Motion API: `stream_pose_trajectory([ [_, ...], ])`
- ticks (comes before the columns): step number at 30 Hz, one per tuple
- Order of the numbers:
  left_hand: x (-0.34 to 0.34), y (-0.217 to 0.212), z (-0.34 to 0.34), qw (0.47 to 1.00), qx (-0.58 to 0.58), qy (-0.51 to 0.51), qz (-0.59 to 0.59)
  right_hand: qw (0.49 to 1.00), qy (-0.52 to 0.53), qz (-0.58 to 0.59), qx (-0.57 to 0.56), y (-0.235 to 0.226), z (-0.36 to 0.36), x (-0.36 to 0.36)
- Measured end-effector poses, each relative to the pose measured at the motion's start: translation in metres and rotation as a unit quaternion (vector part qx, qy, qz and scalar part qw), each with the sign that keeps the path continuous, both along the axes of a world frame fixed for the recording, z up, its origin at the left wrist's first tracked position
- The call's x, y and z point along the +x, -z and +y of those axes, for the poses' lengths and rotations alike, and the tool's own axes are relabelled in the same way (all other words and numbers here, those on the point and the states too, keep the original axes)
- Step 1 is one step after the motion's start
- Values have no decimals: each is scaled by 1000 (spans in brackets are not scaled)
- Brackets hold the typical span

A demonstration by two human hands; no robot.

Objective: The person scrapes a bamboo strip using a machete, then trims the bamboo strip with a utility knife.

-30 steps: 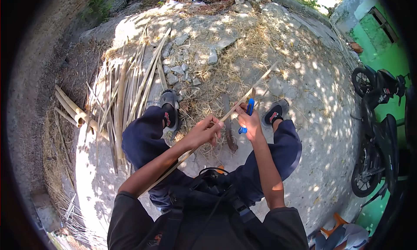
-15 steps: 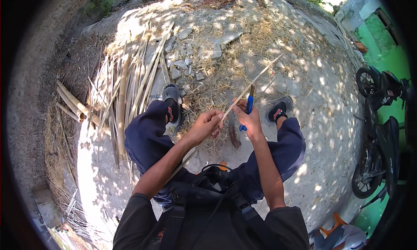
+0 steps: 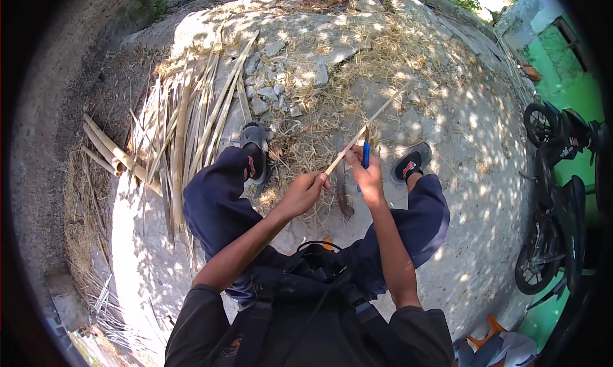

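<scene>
A thin, pale bamboo strip [image 3: 382, 112] slants up and away to the right in front of me. My left hand [image 3: 302, 194] is closed on its near end, fingers wrapped round it. My right hand [image 3: 367, 180] grips a blue-handled utility knife [image 3: 366, 152], its dark end pointing away. The right fingertips and the knife meet the strip partway along; the exact edge contact is too small to see. Below the strip, on the ground between my feet, lies a long-bladed machete [image 3: 345, 206] with a curved brown handle.
Many split bamboo slats [image 3: 183, 134] lie to the left of my left foot, beside thicker bamboo poles [image 3: 115, 150]. Curled shavings [image 3: 313, 143] and broken stones [image 3: 268, 94] litter the ground ahead. A motorcycle [image 3: 552, 207] stands at the right. Part of another person [image 3: 511, 348] shows at lower right.
The strip has slid back toward me, its far tip now lower and nearer. My left hand has turned slightly, knuckles up. My right hand has tilted with the knife, which shows less.
</scene>
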State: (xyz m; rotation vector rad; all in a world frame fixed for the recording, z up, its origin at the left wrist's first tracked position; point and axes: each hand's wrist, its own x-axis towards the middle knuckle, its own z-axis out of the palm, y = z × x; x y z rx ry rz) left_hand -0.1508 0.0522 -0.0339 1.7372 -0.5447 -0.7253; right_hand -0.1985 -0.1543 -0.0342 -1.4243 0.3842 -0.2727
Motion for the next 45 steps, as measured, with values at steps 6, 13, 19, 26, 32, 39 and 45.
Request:
stream_pose_trajectory([
  [6,4,-14,-1,947,-96,-15,305,955,-35,33,-294,-26,10,-17],
  [13,10,-30,5,911,-136,8,389,914,-79,-21,-397,-10,15,-27],
  [19,8,-30,5,916,-125,10,381,913,-85,-35,-399,-21,16,-28],
  [26,5,-35,8,932,-102,11,349,908,-87,-32,-409,-15,13,-28],
  [32,6,-37,13,937,-102,5,334,906,-83,-20,-415,-25,12,-23],
  [39,3,-42,19,954,-105,12,282,899,-74,17,-431,-25,9,-21],
  [45,-8,-57,29,959,-55,-7,279,911,7,19,-412,-8,-7,-15],
])
